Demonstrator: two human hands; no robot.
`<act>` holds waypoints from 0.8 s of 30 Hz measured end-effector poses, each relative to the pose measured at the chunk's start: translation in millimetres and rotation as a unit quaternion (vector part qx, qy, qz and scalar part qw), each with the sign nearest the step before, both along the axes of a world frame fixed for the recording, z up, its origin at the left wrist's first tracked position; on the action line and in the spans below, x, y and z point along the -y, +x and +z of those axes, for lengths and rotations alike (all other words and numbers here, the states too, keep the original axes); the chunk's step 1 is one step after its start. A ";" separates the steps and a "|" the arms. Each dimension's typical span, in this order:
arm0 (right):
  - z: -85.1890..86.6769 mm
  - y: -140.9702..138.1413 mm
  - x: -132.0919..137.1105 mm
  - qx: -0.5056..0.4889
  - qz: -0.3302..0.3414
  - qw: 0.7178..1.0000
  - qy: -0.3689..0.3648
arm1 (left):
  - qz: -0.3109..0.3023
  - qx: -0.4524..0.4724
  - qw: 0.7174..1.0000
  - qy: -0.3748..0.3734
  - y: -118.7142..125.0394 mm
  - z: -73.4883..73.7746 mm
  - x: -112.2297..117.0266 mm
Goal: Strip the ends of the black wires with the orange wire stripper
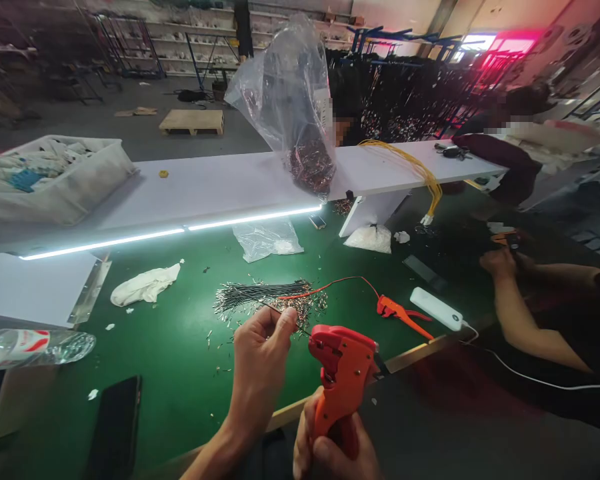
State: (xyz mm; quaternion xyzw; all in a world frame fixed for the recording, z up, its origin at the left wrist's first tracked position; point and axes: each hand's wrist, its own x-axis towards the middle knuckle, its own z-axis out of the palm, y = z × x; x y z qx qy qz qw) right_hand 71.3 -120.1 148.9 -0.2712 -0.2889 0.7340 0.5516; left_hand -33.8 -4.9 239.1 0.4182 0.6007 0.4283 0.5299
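Workshop: green table carrying wire bundle; beyond table, wooden pallet on floor, blue racks, long wall shelves.

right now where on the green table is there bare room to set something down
Nearly bare green table shows between the black phone and the left hand, and a smaller patch between the wire bundle and the orange tool on the table. Around the bundle it is crowded with metal bits.

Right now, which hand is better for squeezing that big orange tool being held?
Probably the right hand: it wraps the handles of the orange tool. The left hand is busy pinching a thin dark wire beside the tool's head.
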 end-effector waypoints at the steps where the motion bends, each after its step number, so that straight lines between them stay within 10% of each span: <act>1: -0.4 -0.5 0.3 0.008 0.001 1.000 -0.006 | -0.003 -0.001 1.000 -0.002 -1.2 0.1 -0.1; 24: -6.8 -21.1 -1.8 -0.012 -0.021 0.997 -0.074 | -0.036 0.174 0.981 -0.078 -35.3 -26.4 -1.7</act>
